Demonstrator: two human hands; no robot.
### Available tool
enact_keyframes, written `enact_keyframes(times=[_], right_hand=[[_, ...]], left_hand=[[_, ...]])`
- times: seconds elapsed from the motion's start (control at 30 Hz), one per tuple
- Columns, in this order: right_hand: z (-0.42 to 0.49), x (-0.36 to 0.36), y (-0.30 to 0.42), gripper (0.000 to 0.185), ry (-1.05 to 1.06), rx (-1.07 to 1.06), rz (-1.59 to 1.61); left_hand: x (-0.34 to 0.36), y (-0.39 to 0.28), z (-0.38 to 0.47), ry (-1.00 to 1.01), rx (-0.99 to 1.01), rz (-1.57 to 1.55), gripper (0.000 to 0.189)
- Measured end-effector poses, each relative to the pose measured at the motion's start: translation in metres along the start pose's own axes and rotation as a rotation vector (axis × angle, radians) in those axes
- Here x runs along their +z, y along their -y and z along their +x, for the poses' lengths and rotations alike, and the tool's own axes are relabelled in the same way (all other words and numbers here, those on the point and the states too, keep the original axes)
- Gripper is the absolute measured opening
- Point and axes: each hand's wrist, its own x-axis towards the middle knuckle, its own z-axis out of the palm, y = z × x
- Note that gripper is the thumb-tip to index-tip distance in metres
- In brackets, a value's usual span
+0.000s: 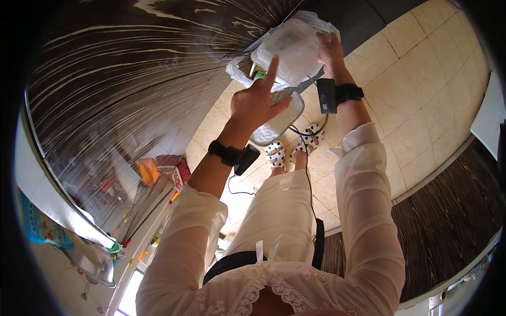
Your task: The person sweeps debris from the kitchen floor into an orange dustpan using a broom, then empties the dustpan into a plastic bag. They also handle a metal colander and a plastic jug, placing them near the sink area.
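A cloudy clear plastic container [290,51] sits at the mouth of a white plastic bag [237,75], against the dark wood-grain panel. My right hand [331,53] grips the container's right edge, with the bag's film close by its fingers. At the lower left edge, my left hand [255,98] has its index finger stretched over the container and its thumb apart. Beneath that hand is a second translucent rounded tray or lid [272,128]; its curled fingers are hidden, so whether they hold it cannot be told. A green item [259,75] shows inside the bag.
Glossy dark wood-grain panels [138,67] run along the left. Beige floor tiles [415,79] lie below, with the person's feet in dotted slippers [275,154]. Black cables [310,177] hang from the wrist devices. A red-and-orange box [174,170] stands at the lower left.
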Motion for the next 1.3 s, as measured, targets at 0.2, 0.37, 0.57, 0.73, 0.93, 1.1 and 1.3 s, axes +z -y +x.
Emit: enact_keyframes(times=[0.2, 0.37, 0.57, 0.73, 0.93, 1.1, 1.3], right_hand=[[-0.017, -0.02, 0.044, 0.044, -0.046, -0.049, -0.508], [-0.034, -0.039, 0.071, 0.034, -0.098, -0.303, -1.087], [-0.034, -0.019, 0.069, 0.027, -0.216, -0.907, -0.986], [-0.046, -0.015, 0.059, 0.033, -0.11, -0.928, -0.81], [-0.068, -0.036, 0.063, 0.029, -0.076, -0.897, -0.517], [-0.164, -0.057, 0.075, 0.034, 0.032, -0.515, -0.245], [-0.32, -0.048, 0.104, 0.05, 0.37, 0.126, 0.271]], left_hand=[[0.004, -0.011, 0.055, 0.157, -0.085, 0.326, 0.085], [0.005, 0.004, 0.059, 0.205, 0.03, 0.319, 0.078], [0.016, 0.001, 0.079, 0.26, 0.104, 0.233, 0.069], [0.021, -0.014, 0.092, 0.262, 0.075, 0.235, 0.069], [0.0, -0.021, 0.044, 0.24, -0.085, 0.089, 0.068], [-0.018, -0.006, -0.025, 0.001, -0.248, -0.546, 0.036], [-0.061, -0.02, -0.124, -0.09, -0.454, -1.168, 0.038]])
